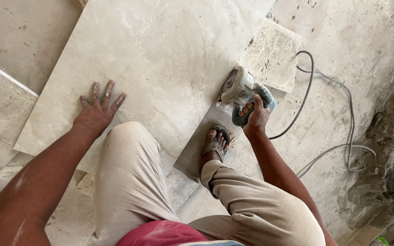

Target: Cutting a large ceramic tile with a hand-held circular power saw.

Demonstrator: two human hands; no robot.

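Now angle grinder (241,93) is gripped by right hand (255,116), long axis pointing up-left; left hand (97,110) is splayed flat on tile (169,54).

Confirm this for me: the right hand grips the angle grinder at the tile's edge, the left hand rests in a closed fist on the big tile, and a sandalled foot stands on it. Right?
Not quite. The head view shows the left hand lying flat with fingers spread on the big tile, not in a fist. The right hand does grip the angle grinder at the tile's edge, and the sandalled foot stands on it.
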